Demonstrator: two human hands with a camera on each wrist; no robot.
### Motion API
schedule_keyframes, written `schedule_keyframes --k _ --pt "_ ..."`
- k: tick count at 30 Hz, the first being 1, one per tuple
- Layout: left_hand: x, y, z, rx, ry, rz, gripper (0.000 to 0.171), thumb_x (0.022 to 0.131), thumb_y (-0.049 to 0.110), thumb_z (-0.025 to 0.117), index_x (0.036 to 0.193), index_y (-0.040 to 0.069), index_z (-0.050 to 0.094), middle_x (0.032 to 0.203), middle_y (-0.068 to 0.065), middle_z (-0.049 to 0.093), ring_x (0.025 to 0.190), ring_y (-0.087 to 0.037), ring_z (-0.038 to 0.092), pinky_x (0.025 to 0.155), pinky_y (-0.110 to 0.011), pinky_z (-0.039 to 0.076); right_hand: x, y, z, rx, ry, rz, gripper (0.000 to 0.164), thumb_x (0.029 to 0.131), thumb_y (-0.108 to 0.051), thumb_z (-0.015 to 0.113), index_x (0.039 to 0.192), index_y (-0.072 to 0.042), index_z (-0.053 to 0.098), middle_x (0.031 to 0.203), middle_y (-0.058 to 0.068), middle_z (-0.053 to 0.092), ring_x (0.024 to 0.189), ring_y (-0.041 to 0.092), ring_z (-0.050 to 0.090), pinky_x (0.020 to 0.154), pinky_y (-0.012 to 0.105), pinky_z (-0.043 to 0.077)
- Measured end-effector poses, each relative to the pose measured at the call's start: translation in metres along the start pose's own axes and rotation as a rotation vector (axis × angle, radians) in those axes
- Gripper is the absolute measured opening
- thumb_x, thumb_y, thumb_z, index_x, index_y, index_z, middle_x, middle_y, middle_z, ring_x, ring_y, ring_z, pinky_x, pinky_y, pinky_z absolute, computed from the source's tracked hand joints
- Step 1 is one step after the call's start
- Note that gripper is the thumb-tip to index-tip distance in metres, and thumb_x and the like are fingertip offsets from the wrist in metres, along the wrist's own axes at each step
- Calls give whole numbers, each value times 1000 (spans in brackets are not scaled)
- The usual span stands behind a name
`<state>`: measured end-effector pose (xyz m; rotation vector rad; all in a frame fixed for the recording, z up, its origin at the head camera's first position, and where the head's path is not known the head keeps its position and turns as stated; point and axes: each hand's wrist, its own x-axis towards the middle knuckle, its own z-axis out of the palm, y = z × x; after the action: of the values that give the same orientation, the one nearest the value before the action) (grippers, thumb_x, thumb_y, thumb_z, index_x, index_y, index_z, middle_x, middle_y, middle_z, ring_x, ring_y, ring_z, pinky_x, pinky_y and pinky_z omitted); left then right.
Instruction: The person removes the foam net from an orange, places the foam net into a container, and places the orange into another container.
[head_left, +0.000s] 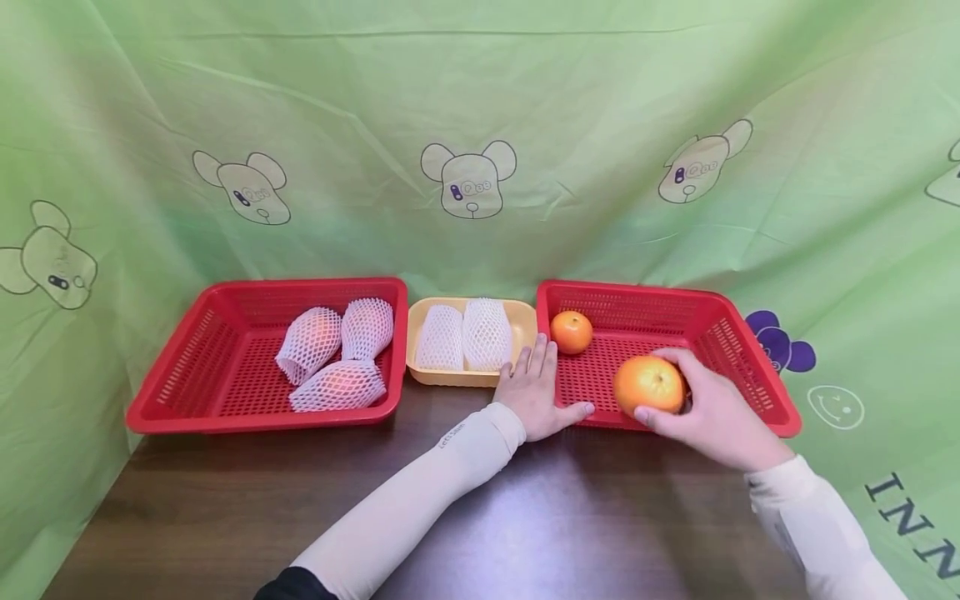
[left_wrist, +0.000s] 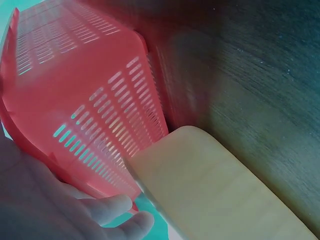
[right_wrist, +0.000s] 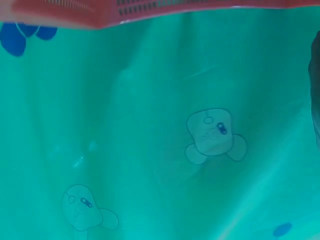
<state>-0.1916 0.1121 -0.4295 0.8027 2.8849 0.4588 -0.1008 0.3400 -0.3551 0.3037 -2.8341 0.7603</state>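
Note:
My right hand (head_left: 712,412) grips a large orange (head_left: 648,386) at the front of the right-hand red basket (head_left: 637,292), with thumb and fingers on either side of it. A smaller orange (head_left: 572,332) lies in that basket's back left corner. My left hand (head_left: 531,392) rests on the basket's left rim, fingers straight and thumb spread out along the front edge. In the left wrist view, fingers (left_wrist: 107,207) lie by the basket's rim, close to the yellow tray (left_wrist: 200,185). The right wrist view shows neither the orange nor the grip on it.
White foam net sleeves (head_left: 441,337) lie in the yellow tray between the baskets. The left red basket (head_left: 315,285) contains three net-wrapped fruits (head_left: 341,385). A green printed curtain (head_left: 472,83) hangs behind; the brown wooden table (head_left: 570,525) extends in front.

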Motion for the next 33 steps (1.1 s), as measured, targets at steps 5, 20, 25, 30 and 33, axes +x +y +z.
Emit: schedule_keyframes --k 5,20,25,30,33 --pt "1 -1 1 4 4 2 109 88 81 44 163 11 9 169 -5 2 152 -29 15 117 -54 21 34 13 -10 2 -41 52 71 83 -39 82 135 -7 47 109 13 64 88 28 62 75 46 50" --pt "4 -1 6 21 8 -5 109 87 82 43 163 12 7 169 -4 0 152 -28 15 118 -52 20 115 69 3 -17 -184 174 85 89 -51 72 145 2 34 118 26 59 100 39 59 85 54 48" --pt "6 -1 7 26 15 3 109 87 82 42 163 11 8 169 -5 0 152 -29 16 118 -53 20 125 79 14 -25 -210 185 86 88 -51 73 143 4 35 118 25 58 100 38 58 85 53 47" --pt "6 -1 8 37 19 2 109 87 83 42 163 11 9 169 -5 1 152 -29 17 117 -52 21 130 88 24 -23 -240 217 89 88 -52 72 143 6 33 119 28 57 103 40 58 88 56 47" --pt "5 -1 7 43 17 -3 109 88 83 42 163 12 8 169 -4 0 152 -29 17 117 -52 21 133 95 30 -13 -256 240 93 88 -52 73 144 8 30 122 31 55 105 43 56 90 59 46"
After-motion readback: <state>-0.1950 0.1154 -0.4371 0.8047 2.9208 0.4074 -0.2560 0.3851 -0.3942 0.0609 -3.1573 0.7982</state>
